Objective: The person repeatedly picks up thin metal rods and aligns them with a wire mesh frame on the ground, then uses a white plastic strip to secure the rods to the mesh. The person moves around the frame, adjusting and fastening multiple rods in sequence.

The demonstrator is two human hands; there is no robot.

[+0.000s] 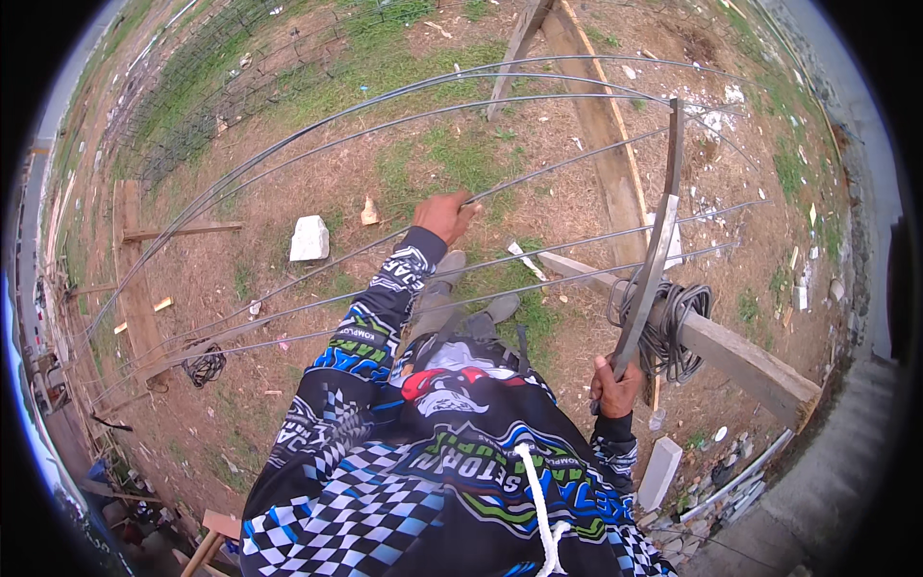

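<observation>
My left hand (444,217) is stretched out in front of me, its fingers closed round a thin steel rod (567,159) that runs from lower left to upper right. My right hand (616,387) grips the lower end of a long, narrow metal bar (650,272), which has a slight kink partway up. The bar's upper end meets the rods at the far right; how it engages them is too small to tell. Several other long steel rods (404,117) cross beyond and nearer than my left hand, some bowed.
A wooden beam (740,363) on the right carries a coil of dark wire (685,332). Further off stands a wooden plank frame (606,144). On the left is another timber support (137,279) with a wire bundle (204,366). A white block (310,238) lies on the grassy dirt.
</observation>
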